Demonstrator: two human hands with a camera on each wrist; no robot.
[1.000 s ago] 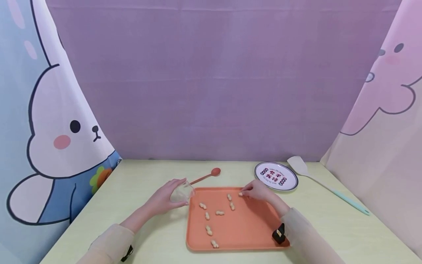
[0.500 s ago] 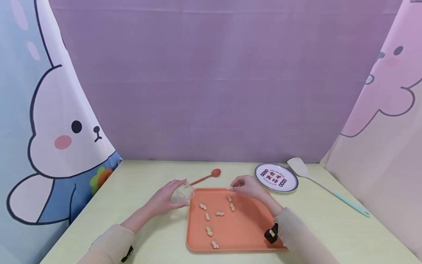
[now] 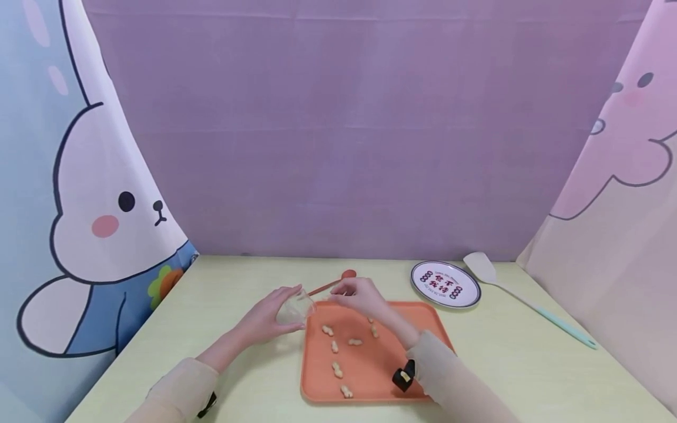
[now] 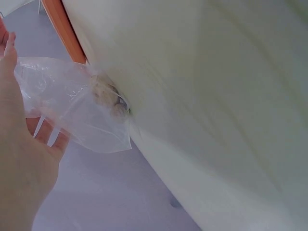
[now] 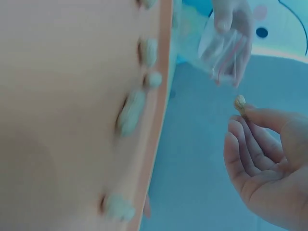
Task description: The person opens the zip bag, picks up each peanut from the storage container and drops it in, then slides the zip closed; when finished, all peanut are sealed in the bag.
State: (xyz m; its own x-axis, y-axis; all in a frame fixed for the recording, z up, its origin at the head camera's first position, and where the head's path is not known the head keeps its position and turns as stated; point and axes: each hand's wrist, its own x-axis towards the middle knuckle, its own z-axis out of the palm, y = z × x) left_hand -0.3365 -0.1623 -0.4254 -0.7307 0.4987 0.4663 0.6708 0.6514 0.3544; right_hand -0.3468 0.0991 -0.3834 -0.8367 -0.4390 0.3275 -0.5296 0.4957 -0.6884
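My left hand holds a clear plastic bag by its mouth, just off the left edge of the orange tray. Some brown peanuts show blurred through the plastic at the bottom of the bag. Between thumb and fingertips of my right hand sits a single unshelled peanut. In the head view that hand is over the tray's far left part, a short way right of the bag opening. Several more peanuts lie scattered on the tray, mostly on its left half; my right arm covers part of them.
Behind the tray lies a red spoon, partly hidden by the right hand. A white plate with red lettering stands at the back right, beside a spatula with a mint handle. A purple curtain closes off the back.
My right hand has moved left from the tray's far right part toward the bag, carrying the pinched peanut. The left hand and the bag have stayed nearly still.
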